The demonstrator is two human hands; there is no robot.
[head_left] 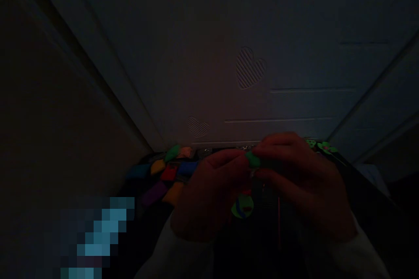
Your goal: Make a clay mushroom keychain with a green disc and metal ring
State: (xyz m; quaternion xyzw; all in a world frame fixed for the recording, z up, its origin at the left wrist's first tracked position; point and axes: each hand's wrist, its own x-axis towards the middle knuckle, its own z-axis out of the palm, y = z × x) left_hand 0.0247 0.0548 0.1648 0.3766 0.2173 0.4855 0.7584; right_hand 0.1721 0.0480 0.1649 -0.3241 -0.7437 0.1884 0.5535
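In the dim light my left hand (214, 194) and my right hand (299, 178) meet in front of me. Between their fingertips is a small soft-looking green lump (252, 159), probably modelling clay. The left thumb and fingers pinch it from one side. My right fingers press it from above and beside. Below the hands lies a round green disc (248, 202) with a blue strip and a dark red patch on it. Part of the disc is hidden by my left hand.
Coloured blocks lie left of my hands: purple (155, 192), red (169, 171), blue (187, 168), teal (137, 171) and others. Green flower-like pieces (327, 147) lie at the far right. A thin pink stick (279, 222) is below my right hand. A pale panel with embossed hearts (249, 69) rises behind.
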